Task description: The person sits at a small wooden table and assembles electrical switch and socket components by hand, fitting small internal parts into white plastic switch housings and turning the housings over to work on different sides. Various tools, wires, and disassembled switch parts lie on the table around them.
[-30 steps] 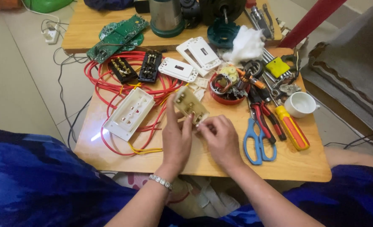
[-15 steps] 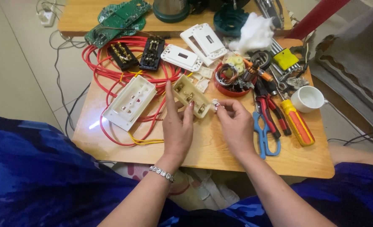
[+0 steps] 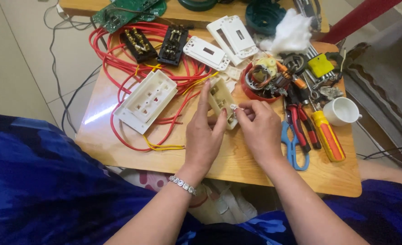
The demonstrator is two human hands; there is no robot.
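My left hand [image 3: 205, 136] holds a cream socket insert [image 3: 221, 97] upright over the wooden table [image 3: 264, 168], with the index finger raised along its left side. My right hand [image 3: 257, 127] pinches a small white part [image 3: 233, 107] against the insert's right edge. A white socket box [image 3: 146, 100] with red and yellow wires lies just left of my hands.
Red wires [image 3: 119, 63] loop across the table's left. Two black terminal blocks [image 3: 155, 43] and white cover plates [image 3: 219, 43] lie at the back. A red bowl of parts [image 3: 262, 79], pliers [image 3: 298, 120], blue scissors [image 3: 291, 149], a yellow-handled screwdriver [image 3: 328, 136] and a white cup [image 3: 341, 111] sit right.
The view has closed in on the table. My hands have tilted the insert more upright, and my right hand has brought the small white part to its edge.
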